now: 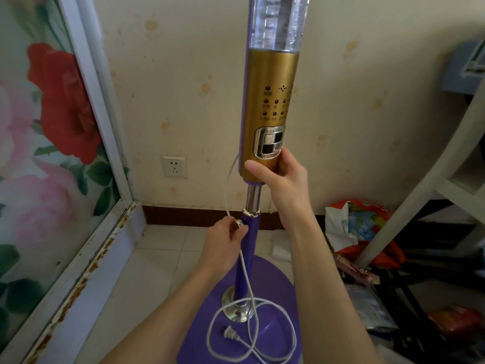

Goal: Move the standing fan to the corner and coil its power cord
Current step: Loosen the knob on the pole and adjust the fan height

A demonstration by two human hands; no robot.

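Plug (pixel 231 333): lies flat on the near part of the base, just in front of the pole foot, not connected to anything.
Cord (pixel 273 324): white; loose loops lie on the base around the pole foot, then one strand goes up along the pole, through the left hand, and up again to the back of the gold body.
Base (pixel 278 290): purple, round, flat on the tiled floor, near the middle of the scene.
Left hand (pixel 227 236): at the purple pole, just under the chrome collar; fingers closed together, the cord is pinched between thumb and fingers, beside a small round knob on the pole.
Pole (pixel 248 248): purple below, chrome above, upright.
Right hand (pixel 282 177): higher, wrapped around the bottom end of the gold body; thumb lies across the front, the other fingers are curled behind, just under the buttons.
Fan (pixel 270 111): stands upright near the far wall; gold control body with red lamps and a button panel, clear section above it.
Socket (pixel 175 166): white, on the far wall, left of the fan.
Door (pixel 52 122): flower pattern, at the left.
Bags (pixel 351 227): on the floor at the right, under a white shelf (pixel 446 179).
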